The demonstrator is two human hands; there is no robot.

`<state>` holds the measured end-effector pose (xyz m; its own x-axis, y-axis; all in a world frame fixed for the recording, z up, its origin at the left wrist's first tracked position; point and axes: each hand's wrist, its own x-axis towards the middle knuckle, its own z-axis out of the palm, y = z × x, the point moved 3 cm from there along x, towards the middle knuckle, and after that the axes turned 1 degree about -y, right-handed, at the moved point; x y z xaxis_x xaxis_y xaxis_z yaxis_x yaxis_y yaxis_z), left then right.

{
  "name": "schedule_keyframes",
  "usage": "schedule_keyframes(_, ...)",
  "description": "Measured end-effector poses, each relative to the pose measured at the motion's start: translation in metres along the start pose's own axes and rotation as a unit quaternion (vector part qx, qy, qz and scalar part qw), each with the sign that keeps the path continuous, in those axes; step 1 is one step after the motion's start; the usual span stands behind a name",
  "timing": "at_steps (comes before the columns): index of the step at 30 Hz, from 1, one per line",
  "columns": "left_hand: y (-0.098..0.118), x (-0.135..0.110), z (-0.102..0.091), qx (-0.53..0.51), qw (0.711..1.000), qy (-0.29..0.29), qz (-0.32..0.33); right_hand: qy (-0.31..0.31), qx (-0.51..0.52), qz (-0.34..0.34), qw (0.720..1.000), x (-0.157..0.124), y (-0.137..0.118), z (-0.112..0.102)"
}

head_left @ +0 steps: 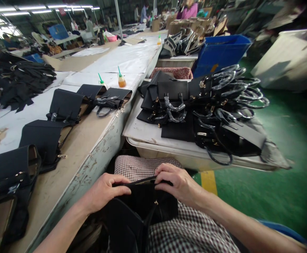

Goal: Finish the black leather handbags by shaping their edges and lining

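Observation:
A black handbag [140, 200] rests on my lap over checked cloth, its mouth spread and its dark inside showing. My left hand [108, 189] pinches the bag's upper edge at the left, thumb inside and fingers over the rim. On the right of the same edge, my right hand [171, 181] grips with thumb and fingers. A small gold-coloured zip pull [156, 202] shows inside the bag below my right hand. The lower part of the bag is dark and hard to make out.
Black bags [39, 140] line the long worktable [76, 168] at left, near two green-tipped bottles [121, 81]. More bags with wrapped handles [174, 102] pile on a white-topped stand [148, 135] ahead. Behind it stands a blue bin [219, 52]. Several people are in the background.

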<state>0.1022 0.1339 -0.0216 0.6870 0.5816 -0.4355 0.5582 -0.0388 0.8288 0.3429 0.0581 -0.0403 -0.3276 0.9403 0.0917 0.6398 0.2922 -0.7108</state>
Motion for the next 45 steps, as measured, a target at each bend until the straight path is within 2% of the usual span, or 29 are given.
schedule_keyframes(3,-0.001,0.000,0.000,0.011,1.000,0.010,0.001,-0.021,0.024,-0.013,0.999,0.000,-0.003,-0.003)
schedule_keyframes(6,0.001,0.000,0.001,0.017,1.000,0.017,0.006,-0.027,0.041,0.010,0.999,0.000,-0.004,-0.005)
schedule_keyframes(12,0.001,-0.001,0.002,0.002,1.000,0.022,0.005,0.095,0.104,0.125,0.982,-0.002,0.002,0.008)
schedule_keyframes(16,-0.006,-0.002,0.001,-0.021,0.999,0.027,-0.013,0.115,0.185,0.166,0.962,-0.003,0.007,0.017)
schedule_keyframes(18,-0.010,-0.001,0.000,-0.036,0.999,0.026,-0.021,0.099,0.257,0.174,0.945,-0.002,0.009,0.018)
schedule_keyframes(21,-0.011,0.000,0.000,-0.049,0.998,0.019,-0.026,0.022,0.355,0.190,0.915,0.001,0.014,0.016)
schedule_keyframes(24,-0.012,0.002,-0.001,-0.050,0.998,0.017,-0.030,-0.048,0.380,0.199,0.902,0.004,0.017,0.016)
schedule_keyframes(26,-0.012,0.002,-0.001,-0.050,0.998,0.017,-0.028,-0.044,0.370,0.200,0.906,0.005,0.019,0.016)
schedule_keyframes(34,-0.017,0.009,-0.004,-0.016,1.000,-0.004,-0.027,0.038,0.306,0.187,0.933,0.001,0.010,0.015)
schedule_keyframes(38,0.003,0.015,-0.004,0.069,0.997,-0.019,0.000,0.039,0.264,0.179,0.947,0.002,0.003,0.012)
schedule_keyframes(42,0.027,0.026,0.009,0.160,0.983,-0.057,0.066,0.052,0.233,0.164,0.957,0.006,0.001,0.013)
schedule_keyframes(45,0.033,0.035,0.021,0.191,0.975,-0.062,0.095,0.015,0.243,0.151,0.958,0.009,0.004,0.015)
